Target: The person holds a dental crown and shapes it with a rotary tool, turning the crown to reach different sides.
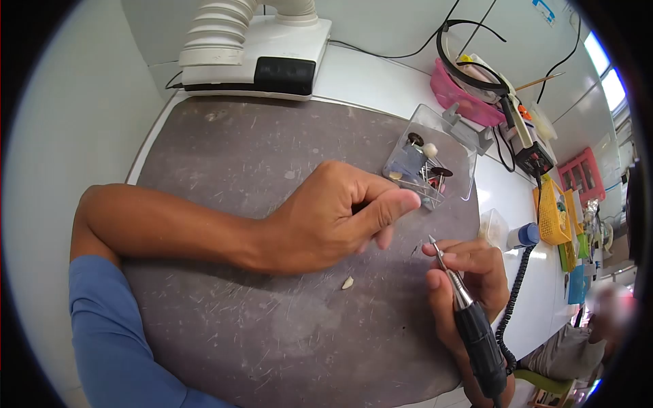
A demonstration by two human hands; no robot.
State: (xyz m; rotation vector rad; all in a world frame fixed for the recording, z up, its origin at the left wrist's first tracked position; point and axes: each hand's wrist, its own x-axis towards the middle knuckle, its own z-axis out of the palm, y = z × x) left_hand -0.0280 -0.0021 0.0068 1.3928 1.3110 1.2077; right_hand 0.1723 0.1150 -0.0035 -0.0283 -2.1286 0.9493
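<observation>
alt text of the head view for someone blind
A right hand holds a black rotary tool over a grey mat, near the curled left hand. A pale chip lies on the mat; beyond is a clear box of bits.

The handpiece (479, 343) has a thick black body and a shiny silver nose that tapers to a slim point. It rests aslant in the right hand (484, 268), its nose between thumb and fingers, the tip angled forward and left, the body extending backward.

white machine (292, 42), pink tub (445, 90), yellow basket (549, 219)
</observation>
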